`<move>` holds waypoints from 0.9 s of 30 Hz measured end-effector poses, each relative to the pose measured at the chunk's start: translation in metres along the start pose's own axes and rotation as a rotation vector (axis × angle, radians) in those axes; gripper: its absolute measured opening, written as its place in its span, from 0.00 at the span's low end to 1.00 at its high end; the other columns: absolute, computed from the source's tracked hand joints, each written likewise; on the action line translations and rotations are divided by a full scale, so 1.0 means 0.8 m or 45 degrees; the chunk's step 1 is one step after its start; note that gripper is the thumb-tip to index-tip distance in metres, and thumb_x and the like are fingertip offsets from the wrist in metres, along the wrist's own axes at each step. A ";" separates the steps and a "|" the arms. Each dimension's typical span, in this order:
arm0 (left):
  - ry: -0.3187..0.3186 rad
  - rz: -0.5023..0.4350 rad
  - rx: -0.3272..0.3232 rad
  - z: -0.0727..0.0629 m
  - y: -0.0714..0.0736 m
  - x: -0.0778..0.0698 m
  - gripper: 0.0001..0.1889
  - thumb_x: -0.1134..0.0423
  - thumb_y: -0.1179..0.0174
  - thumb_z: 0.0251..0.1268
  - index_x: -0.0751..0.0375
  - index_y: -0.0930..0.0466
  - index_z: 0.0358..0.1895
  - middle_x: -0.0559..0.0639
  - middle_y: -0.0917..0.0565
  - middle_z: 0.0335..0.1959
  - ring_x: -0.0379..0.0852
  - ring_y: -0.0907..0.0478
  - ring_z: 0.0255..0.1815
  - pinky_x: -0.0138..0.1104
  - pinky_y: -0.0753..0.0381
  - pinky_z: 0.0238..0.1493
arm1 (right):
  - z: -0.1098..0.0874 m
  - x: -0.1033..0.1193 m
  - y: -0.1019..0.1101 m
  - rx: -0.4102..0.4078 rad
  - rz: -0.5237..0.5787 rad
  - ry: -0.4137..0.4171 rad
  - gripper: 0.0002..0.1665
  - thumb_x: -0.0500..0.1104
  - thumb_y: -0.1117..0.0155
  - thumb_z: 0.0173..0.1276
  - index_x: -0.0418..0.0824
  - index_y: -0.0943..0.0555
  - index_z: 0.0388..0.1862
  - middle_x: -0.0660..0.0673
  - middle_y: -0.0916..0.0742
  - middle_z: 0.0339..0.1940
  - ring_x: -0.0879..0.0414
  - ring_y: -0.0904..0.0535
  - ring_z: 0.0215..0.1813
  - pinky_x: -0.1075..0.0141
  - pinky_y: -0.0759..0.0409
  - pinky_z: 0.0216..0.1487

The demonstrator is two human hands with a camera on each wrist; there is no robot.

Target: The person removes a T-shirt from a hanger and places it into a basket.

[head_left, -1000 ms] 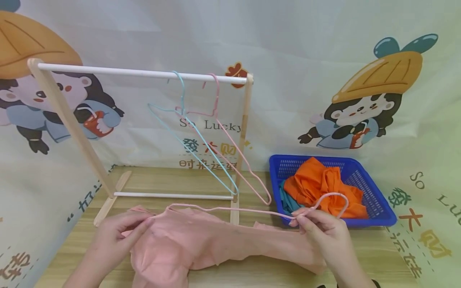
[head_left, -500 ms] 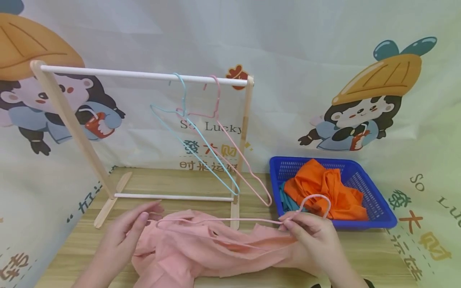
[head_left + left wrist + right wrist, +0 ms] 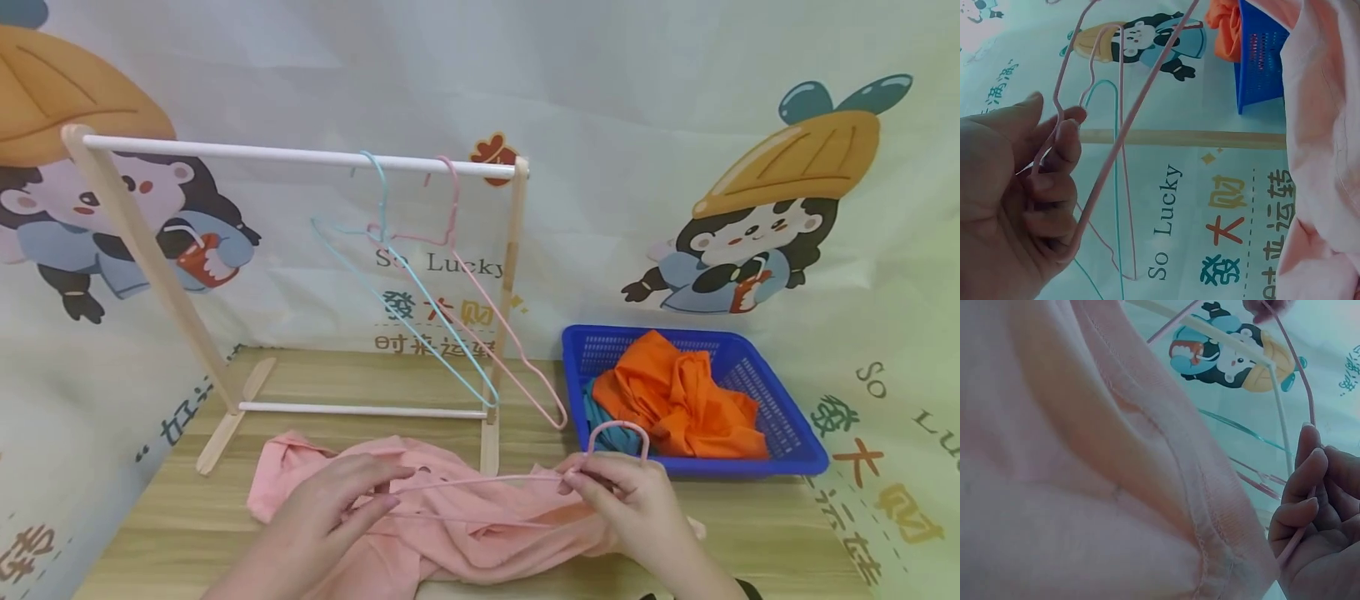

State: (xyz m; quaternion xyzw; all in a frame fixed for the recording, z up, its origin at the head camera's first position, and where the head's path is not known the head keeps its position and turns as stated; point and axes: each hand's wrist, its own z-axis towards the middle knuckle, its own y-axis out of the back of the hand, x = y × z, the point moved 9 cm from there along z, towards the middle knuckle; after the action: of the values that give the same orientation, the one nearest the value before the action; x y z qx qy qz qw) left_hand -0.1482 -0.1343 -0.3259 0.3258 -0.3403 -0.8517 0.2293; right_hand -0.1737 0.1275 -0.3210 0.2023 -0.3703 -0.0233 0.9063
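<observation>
A pink hanger (image 3: 480,480) is held level over a crumpled pink garment (image 3: 450,546) on the table. My right hand (image 3: 618,496) pinches it at the base of its hook, which points up and away. In the left wrist view my left hand (image 3: 1041,169) has its fingers curled round the hanger's left end. The hanger's right end is hidden behind the cloth and my right hand. Seen from the right wrist, a seamed edge of the garment (image 3: 1116,456) fills much of the picture, close beside my right hand (image 3: 1316,512).
A wooden rack with a white rail (image 3: 225,150) stands behind; a light-blue hanger (image 3: 385,200) and another pink hanger (image 3: 453,200) hang near its right end. A blue basket (image 3: 798,433) at the right holds orange cloth (image 3: 675,392) and teal cloth (image 3: 611,429).
My left hand has let go of the garment and moved right to take the hanger's left end. My right hand has brought the hanger left and nearer; the garment has sunk down.
</observation>
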 end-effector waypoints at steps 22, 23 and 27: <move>0.015 0.057 -0.319 -0.020 0.053 0.020 0.09 0.71 0.32 0.50 0.50 0.13 0.32 0.36 0.20 0.31 0.33 0.25 0.35 0.20 0.27 0.42 | -0.022 -0.025 0.023 0.290 -0.513 -0.024 0.20 0.31 0.29 0.53 0.39 0.18 0.47 0.45 0.12 0.41 0.59 0.16 0.44 0.74 0.20 0.45; 0.020 0.048 -0.330 -0.022 0.056 0.022 0.10 0.72 0.32 0.49 0.51 0.13 0.32 0.37 0.19 0.31 0.33 0.25 0.37 0.20 0.28 0.44 | -0.023 -0.027 0.026 0.273 -0.479 -0.011 0.19 0.30 0.30 0.53 0.38 0.17 0.45 0.45 0.12 0.39 0.60 0.16 0.42 0.77 0.21 0.44; 0.003 -0.027 -0.391 -0.029 0.072 0.029 0.07 0.71 0.33 0.53 0.54 0.13 0.33 0.42 0.18 0.32 0.33 0.25 0.40 0.19 0.29 0.44 | -0.025 -0.031 0.035 0.239 -0.305 0.000 0.17 0.27 0.33 0.55 0.39 0.16 0.43 0.45 0.11 0.36 0.66 0.17 0.43 0.82 0.23 0.43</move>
State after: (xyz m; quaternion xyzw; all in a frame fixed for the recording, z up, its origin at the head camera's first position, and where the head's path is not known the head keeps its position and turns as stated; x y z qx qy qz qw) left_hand -0.1377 -0.1964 -0.3063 0.2914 -0.2022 -0.8957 0.2680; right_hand -0.1812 0.1651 -0.3399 0.3290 -0.3439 -0.0964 0.8742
